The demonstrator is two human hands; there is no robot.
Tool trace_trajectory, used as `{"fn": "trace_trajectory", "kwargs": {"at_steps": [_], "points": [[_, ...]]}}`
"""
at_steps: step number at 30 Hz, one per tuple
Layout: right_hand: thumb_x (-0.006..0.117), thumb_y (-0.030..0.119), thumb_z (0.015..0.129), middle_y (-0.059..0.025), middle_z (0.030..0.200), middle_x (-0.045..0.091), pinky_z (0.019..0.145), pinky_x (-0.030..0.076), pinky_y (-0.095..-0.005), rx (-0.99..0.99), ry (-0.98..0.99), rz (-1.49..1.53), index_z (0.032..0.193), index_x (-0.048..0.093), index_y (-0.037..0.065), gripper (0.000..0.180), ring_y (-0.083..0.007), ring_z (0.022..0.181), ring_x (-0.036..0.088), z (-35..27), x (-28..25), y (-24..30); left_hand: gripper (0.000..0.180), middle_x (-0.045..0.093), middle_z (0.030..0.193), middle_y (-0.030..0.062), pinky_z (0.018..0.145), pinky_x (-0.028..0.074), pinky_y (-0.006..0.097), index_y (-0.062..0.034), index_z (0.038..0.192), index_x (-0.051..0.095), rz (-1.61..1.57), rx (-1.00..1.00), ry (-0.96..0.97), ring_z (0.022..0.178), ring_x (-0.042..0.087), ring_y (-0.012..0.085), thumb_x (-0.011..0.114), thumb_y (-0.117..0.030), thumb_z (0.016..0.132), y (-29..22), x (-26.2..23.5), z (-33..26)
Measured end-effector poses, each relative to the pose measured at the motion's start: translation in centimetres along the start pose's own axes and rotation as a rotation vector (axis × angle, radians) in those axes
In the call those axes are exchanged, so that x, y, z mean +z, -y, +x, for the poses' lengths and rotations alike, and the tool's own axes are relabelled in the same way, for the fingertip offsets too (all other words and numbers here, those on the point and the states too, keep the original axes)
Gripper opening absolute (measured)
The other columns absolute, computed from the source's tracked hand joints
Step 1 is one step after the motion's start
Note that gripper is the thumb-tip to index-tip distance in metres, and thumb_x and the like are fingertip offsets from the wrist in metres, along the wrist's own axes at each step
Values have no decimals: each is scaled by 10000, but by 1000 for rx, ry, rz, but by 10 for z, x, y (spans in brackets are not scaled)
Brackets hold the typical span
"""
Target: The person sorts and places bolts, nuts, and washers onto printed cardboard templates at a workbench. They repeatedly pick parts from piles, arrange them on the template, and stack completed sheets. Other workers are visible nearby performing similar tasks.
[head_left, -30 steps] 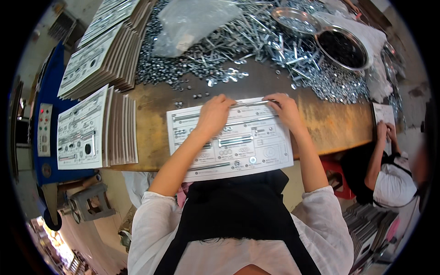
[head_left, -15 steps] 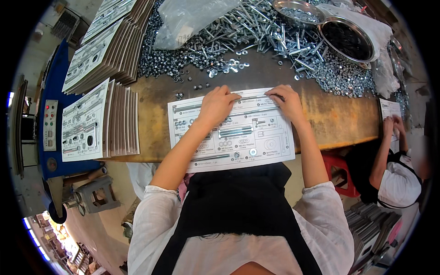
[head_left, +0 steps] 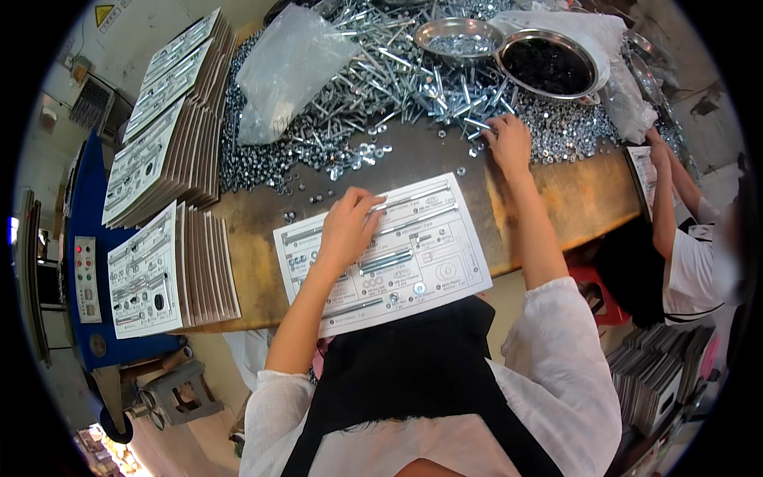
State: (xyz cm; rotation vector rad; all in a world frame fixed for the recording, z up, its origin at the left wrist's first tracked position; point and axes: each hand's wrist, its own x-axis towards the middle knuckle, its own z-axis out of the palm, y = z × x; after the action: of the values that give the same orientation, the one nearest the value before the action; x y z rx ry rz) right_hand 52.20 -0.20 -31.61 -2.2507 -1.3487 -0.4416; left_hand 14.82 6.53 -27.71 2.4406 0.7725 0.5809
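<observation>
A white printed card (head_left: 469,270) lies on the table before me, tilted, its near edge by my black apron. Long bolts, shorter bolts, nuts and washers rest on its printed outlines. My left hand (head_left: 347,230) is over the card's upper left, fingers bent together across a long bolt (head_left: 421,195); whatever they pinch is hidden. At the near edge of the hardware heap (head_left: 373,87), my right hand (head_left: 509,145) has its fingers closed at a silvery bolt (head_left: 476,125). Loose washers (head_left: 461,171) and nuts lie between the heap and the card.
Stacks of cards (head_left: 147,274) stand along the left. A clear plastic bag (head_left: 290,67) covers part of the heap. Two metal bowls hold washers (head_left: 459,46) and black pieces (head_left: 548,67). At the right, a co-worker's hands (head_left: 658,151) are at another card.
My right hand has left the card's upper right corner and reached up and right to the heap. My left hand stays on the card. The card appears lower and more tilted.
</observation>
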Motion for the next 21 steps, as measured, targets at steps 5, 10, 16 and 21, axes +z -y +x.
{"fn": "trace_trajectory", "kwargs": {"at_steps": [5,10,16,21], "points": [[788,190,789,-79,936,669,743,501,-375,203,-91,454,969,742,96,208,-286,861,644,-37,-41,61,212,607,1006,82,780,506,356,-73,1104,698,-290,-92,115,895,626,266,616,-197,952,-11,1,-7],[806,59,726,-81,948,656,781,504,-363,84,-65,773,1035,715,75,322,-269,876,637,-101,-63,157,319,644,990,122,813,497,343,-27,1218,601,-691,-156,-16,897,638,241,557,-265,1010,-46,34,3],[749,148,787,-135,1112,653,979,451,-387,-46,-65,887,1255,617,56,495,-319,1073,615,-120,-113,165,213,595,815,49,656,444,263,-15,951,582,-995,-420,232,698,559,120,501,-206,998,-67,-5,3],[720,145,857,-112,1096,701,910,495,-338,96,632,1205,1165,658,-10,350,-182,998,645,-141,-120,126,228,459,634,-12,530,379,246,-48,857,563,-1102,-428,666,532,462,90,479,-217,986,-77,-10,-6]]}}
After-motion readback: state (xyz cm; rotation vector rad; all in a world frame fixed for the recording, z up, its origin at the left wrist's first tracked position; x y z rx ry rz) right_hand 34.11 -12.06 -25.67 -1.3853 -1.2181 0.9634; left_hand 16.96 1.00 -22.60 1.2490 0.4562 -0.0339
